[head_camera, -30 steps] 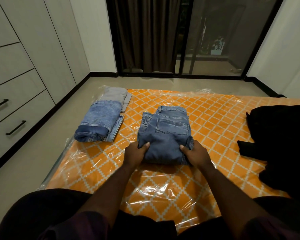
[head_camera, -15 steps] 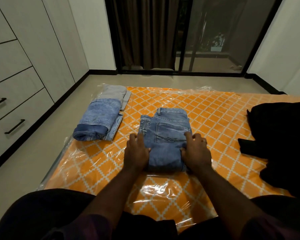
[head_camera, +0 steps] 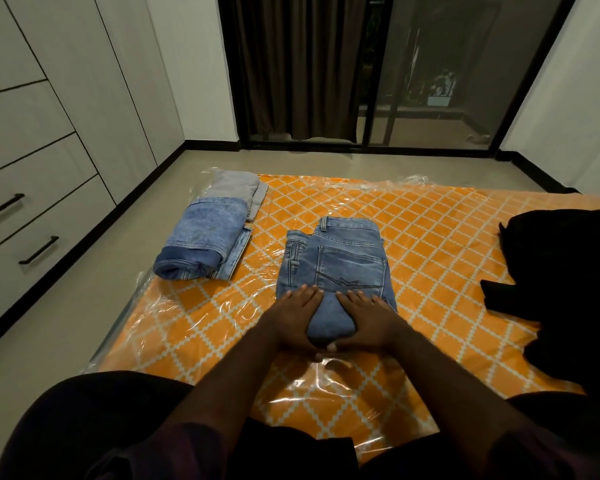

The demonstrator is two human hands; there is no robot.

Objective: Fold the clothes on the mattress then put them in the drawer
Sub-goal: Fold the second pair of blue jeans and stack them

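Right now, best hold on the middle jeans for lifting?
Take the jeans by their two long sides, a hand sliding under from each side. They lie flat in stacked layers, rounded fold nearest, waistband far, so side support should keep the stack together. The left hand and right hand press its near end.

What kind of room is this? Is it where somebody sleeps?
Most likely a bedroom. An orange mattress in clear plastic lies on the floor, a white wardrobe with drawers lines the left wall, and a dark curtain hangs at a sliding glass door.
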